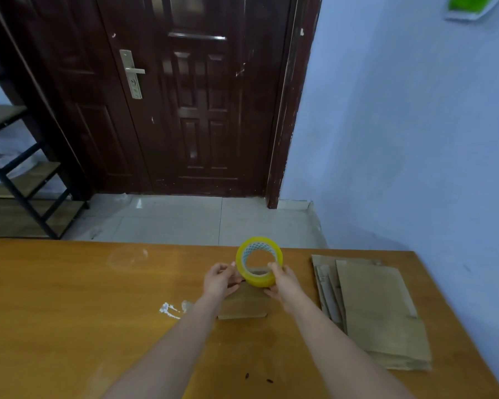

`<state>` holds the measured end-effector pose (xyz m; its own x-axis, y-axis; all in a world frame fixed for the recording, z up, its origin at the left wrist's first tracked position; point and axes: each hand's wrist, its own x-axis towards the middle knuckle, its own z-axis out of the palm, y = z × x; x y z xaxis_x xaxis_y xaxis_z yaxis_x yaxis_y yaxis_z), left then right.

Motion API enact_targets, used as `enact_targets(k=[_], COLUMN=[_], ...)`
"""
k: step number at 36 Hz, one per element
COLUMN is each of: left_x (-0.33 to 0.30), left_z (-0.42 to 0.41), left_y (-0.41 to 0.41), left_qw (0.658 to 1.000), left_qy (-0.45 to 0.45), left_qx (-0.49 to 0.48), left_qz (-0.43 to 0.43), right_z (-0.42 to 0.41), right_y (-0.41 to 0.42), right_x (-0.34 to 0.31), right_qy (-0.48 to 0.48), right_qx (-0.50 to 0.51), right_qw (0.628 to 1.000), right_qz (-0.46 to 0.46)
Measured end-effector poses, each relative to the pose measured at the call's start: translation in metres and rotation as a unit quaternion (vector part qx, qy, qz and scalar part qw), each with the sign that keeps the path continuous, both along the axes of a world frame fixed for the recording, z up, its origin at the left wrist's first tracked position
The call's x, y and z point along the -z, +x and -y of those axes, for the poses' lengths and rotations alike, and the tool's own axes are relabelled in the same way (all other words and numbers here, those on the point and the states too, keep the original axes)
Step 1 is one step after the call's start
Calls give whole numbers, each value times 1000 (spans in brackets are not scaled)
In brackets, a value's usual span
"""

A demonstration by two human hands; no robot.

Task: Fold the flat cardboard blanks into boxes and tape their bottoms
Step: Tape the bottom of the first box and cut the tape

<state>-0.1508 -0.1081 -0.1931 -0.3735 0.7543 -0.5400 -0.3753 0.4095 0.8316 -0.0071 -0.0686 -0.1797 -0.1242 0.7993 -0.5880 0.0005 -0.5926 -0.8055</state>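
The right hand (284, 280) held a yellow roll of tape (259, 262) standing on edge above a small cardboard box (244, 305). The left hand (221, 279) pinched at the roll's left side; the tape's loose end was too small to see. Both arms hid most of the box. A pile of flat cardboard blanks (378, 312) lay on the desk (69, 298), just right of the hands.

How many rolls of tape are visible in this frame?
1. The yellow tape roll is held over the box by the left hand and right hand. None shows elsewhere on the table.
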Motion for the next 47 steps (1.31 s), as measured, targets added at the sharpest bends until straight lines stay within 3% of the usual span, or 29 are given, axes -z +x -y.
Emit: enact_targets(k=[13,20,27,31,34,36,38,41,42,44,47], left_x=[-14,-30,-49,-58,-63,-72,-79,-92,-97,-105,-114], left_z=[-4,-1,-12,-21,-29,-30,-29,-23,-22,-21,-22], left_y=[-16,-33,-45,-45,-50,-62,-80,-96,-93,-85,-75], left_qw=[993,961,965,985,991,987,985,990,992,993,985], left_qy=[3,-9,-45,-34,-10,20,46,75,81,107,153], left_qx=[14,6,43,35,-41,-94,-120,-100,-76,-40,-30], left_qz=[120,275,254,165,125,129,118,70,52,41,77], right_z=[-10,-18,-32,-38,-39,-42,-45,-50,-50,-51,-55], right_y=[2,-6,-11,-12,-10,-2,13,32,35,42,57], right_x=[-23,-44,-69,-76,-82,-88,-94,-93,-90,-89,-94], right_qy=[124,162,219,260,333,387,422,442,435,418,399], right_qx=[-105,-164,-219,-238,-257,-297,-359,-422,-424,-407,-381], right_qw=[986,973,949,926,888,829,723,518,488,501,597], right_qz=[23,29,51,136,186,273,412,599,627,640,583])
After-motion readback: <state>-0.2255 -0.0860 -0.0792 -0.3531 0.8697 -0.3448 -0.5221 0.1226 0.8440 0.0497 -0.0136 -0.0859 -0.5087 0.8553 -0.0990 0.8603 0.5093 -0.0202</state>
